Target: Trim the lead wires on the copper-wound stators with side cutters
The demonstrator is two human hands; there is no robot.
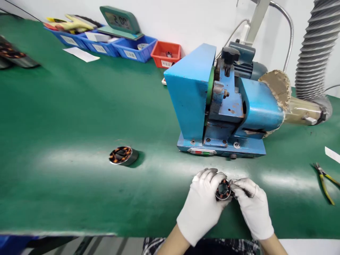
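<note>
In the head view, my left hand (203, 203), in a white glove, is wrapped round a small motor stator (223, 190) with copper windings, its round open end facing up. My right hand (251, 203), also gloved, pinches at the stator's right edge; what its fingertips hold is too small and dark to make out. A second, larger-looking stator (123, 156) stands on the green table (79, 187) to the left, apart from both hands.
A blue belt machine (190, 95) with a ribbed hose (312, 49) stands just beyond my hands. Yellow-handled pliers (326, 184) lie at right. Blue bins (143, 53), a red bin (166, 53) and a clock (119, 21) line the wall. More stators (18, 58) sit far left.
</note>
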